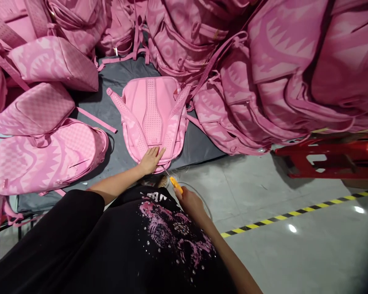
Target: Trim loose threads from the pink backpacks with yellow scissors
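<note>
Slipping is the likeliest trouble: if the yellow-handled tool with a thin metal shaft (pixel 176 185) skids on soft fabric, its tip could jab the bare left hand (pixel 150 161) just beside it. Too hard a push could also scratch or pierce the pink fabric backpack with perforated straps (pixel 153 118), which lies straps-up on the dark grey, sheet-covered counter (pixel 199 143), between heaps of similar bags. Its near end sits close to the counter's edge, so a sharp tug might drag it off toward the body. The tall pile of pink, shark-tooth-patterned backpacks (pixel 233 98) crowds it on the right and could slump onto it if a tangled strap is pulled.

The left forearm reaches forward from the lower left, palm down, fingers extended and slightly apart over the backpack's near end. The right hand (pixel 190 202) comes in from the lower right, nearer the body and beyond the counter's edge, its fingers clamped on the yellow handle, the shaft slanting up and leftward. Whether the tip touches the fabric, I cannot tell.
</note>
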`<action>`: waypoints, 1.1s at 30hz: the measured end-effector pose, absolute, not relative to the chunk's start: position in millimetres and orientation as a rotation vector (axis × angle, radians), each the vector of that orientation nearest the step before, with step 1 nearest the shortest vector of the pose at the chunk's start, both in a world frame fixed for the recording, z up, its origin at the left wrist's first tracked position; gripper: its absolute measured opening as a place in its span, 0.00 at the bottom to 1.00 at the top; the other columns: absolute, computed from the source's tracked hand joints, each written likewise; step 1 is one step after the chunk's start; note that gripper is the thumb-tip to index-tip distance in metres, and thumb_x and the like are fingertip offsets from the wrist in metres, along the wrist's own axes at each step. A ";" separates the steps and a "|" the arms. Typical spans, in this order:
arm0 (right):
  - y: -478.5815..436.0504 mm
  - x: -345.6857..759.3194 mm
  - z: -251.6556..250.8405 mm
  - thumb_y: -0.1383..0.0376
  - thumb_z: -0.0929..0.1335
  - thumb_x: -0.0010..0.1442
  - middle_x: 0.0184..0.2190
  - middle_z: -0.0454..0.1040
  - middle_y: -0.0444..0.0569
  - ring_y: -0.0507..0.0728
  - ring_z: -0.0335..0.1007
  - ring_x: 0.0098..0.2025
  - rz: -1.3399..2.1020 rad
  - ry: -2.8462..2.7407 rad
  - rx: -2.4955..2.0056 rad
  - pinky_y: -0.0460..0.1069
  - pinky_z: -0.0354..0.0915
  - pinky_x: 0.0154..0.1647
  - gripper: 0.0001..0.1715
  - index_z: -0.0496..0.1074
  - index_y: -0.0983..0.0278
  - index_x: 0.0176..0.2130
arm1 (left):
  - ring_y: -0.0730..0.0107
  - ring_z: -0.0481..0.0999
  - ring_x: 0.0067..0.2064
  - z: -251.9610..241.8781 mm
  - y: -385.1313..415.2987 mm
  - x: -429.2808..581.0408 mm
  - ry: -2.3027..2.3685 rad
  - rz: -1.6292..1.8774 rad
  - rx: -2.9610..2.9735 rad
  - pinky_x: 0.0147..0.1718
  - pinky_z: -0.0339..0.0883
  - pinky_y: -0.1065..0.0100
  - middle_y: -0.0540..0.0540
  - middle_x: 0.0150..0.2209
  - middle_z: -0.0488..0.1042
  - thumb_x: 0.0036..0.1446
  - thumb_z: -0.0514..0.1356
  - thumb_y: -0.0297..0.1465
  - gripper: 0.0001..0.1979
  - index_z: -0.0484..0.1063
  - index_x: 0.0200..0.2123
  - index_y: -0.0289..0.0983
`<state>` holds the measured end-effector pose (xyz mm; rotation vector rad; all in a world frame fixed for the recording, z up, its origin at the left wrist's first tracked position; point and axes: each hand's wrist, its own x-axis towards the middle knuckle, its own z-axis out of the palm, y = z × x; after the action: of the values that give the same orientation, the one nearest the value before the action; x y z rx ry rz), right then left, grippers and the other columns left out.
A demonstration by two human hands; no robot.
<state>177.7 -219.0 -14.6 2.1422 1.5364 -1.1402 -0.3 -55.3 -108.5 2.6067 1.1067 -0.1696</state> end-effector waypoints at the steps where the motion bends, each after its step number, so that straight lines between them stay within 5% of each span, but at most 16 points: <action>1: -217.1 179.9 -17.1 0.50 0.54 0.72 0.38 0.80 0.60 0.64 0.77 0.42 -1.120 1.544 2.120 0.50 0.61 0.36 0.28 0.72 0.65 0.46 | 0.42 0.53 0.70 -108.4 -56.9 1.9 1.138 -0.203 2.591 0.66 0.47 0.49 0.26 0.70 0.51 0.55 0.63 0.34 0.48 0.41 0.72 0.32; 7: -213.4 202.4 -23.6 0.51 0.55 0.71 0.38 0.80 0.60 0.65 0.78 0.43 -1.069 1.647 2.026 0.51 0.63 0.36 0.27 0.74 0.65 0.44 | 0.48 0.62 0.67 -109.1 -62.3 15.4 1.294 -0.095 2.559 0.63 0.53 0.53 0.26 0.64 0.63 0.55 0.57 0.23 0.43 0.44 0.72 0.29; 13: -228.2 238.5 -28.4 0.48 0.51 0.69 0.32 0.79 0.56 0.63 0.77 0.35 -1.081 1.847 2.237 0.51 0.61 0.31 0.31 0.72 0.63 0.42 | 0.56 0.77 0.46 -73.6 -39.9 54.2 1.559 0.531 1.831 0.52 0.66 0.57 0.43 0.41 0.80 0.50 0.55 0.20 0.42 0.54 0.70 0.39; 20: -262.8 276.0 -41.5 0.41 0.50 0.65 0.30 0.76 0.50 0.56 0.70 0.26 -1.403 2.279 2.503 0.49 0.65 0.32 0.36 0.71 0.60 0.38 | 0.63 0.65 0.64 -27.1 -34.3 99.9 1.318 1.558 1.020 0.63 0.59 0.59 0.44 0.62 0.68 0.58 0.57 0.29 0.37 0.50 0.70 0.43; 24: -261.4 287.0 -51.0 0.38 0.52 0.63 0.25 0.74 0.48 0.57 0.69 0.24 -1.533 2.146 2.505 0.49 0.65 0.29 0.35 0.69 0.59 0.31 | 0.52 0.70 0.61 -49.0 -105.9 96.8 1.406 0.973 1.277 0.59 0.64 0.48 0.38 0.55 0.75 0.62 0.55 0.39 0.30 0.59 0.67 0.39; 27: -256.3 289.4 -57.0 0.36 0.52 0.63 0.22 0.72 0.48 0.57 0.69 0.25 -1.660 1.937 2.513 0.50 0.64 0.29 0.36 0.67 0.58 0.27 | 0.50 0.74 0.57 -51.2 -155.7 72.0 1.271 0.587 1.524 0.54 0.70 0.49 0.40 0.55 0.76 0.62 0.55 0.43 0.28 0.65 0.64 0.47; 30: -251.9 289.9 -59.8 0.37 0.53 0.64 0.22 0.72 0.48 0.57 0.69 0.26 -1.733 1.836 2.448 0.50 0.64 0.29 0.35 0.65 0.59 0.27 | 0.48 0.55 0.70 -43.9 -159.7 35.4 1.455 0.475 1.984 0.67 0.53 0.45 0.42 0.69 0.60 0.57 0.62 0.41 0.36 0.58 0.68 0.48; 33: -249.6 288.9 -63.1 0.37 0.54 0.64 0.24 0.73 0.46 0.58 0.71 0.28 -1.802 1.850 2.333 0.50 0.65 0.31 0.34 0.68 0.60 0.37 | 0.38 0.39 0.73 -52.4 -128.2 -1.0 1.657 0.120 2.322 0.67 0.38 0.35 0.35 0.73 0.43 0.48 0.69 0.29 0.49 0.52 0.71 0.39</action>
<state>288.9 -249.6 -63.1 2.3332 1.8503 -1.8023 -1.0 -128.2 -52.4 2.3221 1.6574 0.1199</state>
